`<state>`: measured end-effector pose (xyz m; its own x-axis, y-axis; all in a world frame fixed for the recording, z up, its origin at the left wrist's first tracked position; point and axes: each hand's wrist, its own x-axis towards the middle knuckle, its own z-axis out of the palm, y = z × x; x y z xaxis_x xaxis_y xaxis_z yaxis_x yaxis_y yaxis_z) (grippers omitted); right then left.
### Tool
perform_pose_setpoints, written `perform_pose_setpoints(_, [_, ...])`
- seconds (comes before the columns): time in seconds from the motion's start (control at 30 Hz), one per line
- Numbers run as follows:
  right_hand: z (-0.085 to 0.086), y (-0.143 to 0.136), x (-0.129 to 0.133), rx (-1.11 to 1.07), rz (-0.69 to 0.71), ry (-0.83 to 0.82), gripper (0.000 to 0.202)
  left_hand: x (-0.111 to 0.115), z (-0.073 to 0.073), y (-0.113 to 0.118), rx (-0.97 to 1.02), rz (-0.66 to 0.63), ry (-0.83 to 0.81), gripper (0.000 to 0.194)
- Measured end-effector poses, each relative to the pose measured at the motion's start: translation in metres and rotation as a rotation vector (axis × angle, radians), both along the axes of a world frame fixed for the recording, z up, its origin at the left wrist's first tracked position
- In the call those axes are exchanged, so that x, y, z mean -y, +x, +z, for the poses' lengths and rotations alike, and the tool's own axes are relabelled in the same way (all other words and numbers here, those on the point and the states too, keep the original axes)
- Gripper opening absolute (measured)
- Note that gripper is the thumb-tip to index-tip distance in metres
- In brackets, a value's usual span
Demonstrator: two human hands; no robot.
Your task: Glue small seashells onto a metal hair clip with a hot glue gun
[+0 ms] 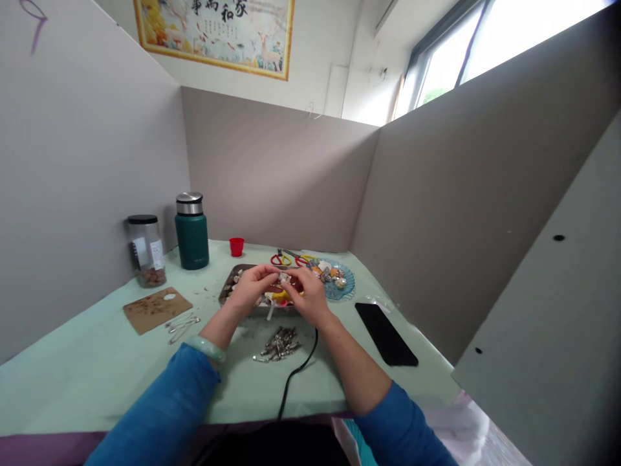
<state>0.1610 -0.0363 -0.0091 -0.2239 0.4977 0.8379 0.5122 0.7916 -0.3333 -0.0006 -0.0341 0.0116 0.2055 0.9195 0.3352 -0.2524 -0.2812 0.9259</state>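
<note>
The gold-bordered poster [213, 39] above the insulated bottle [192, 241] reads 和, beside cropped 家 and 事. Up-left of the bottle, the partition [97, 116] bears a purple 9-like mark. The bottle's lettering is illegible.

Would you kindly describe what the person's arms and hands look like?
The left sleeve is blue and reaches a smooth, pale green bangle at the wrist. The right sleeve, also blue, stops higher up the forearm. The left hand and right hand are gloveless.

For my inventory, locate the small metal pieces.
In the head view, the small metal pieces lie just left of centre, in front of the tray, left of the black cable.
</note>
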Motion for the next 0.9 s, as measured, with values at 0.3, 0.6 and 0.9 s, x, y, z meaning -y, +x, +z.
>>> perform_pose_setpoints(0.3, [-0.0030, 0.0024, -0.0033, 0.051, -0.088, 0.038, 0.021, -0.0024, -0.0009, -0.0019, -0.107, 0.174, 0.055, 0.032])
perform_pose_setpoints(0.6, [-0.0046, 0.0018, -0.0021, 0.128, -0.139, 0.052, 0.024, -0.0086, -0.0062, -0.0029, -0.215, 0.205, 0.094, 0.033])
perform_pose_setpoints(0.9, [-0.0044, 0.0014, -0.0030, 0.112, -0.138, 0.050, 0.024, -0.0034, -0.0022, -0.0018, -0.228, 0.224, 0.069, 0.030])
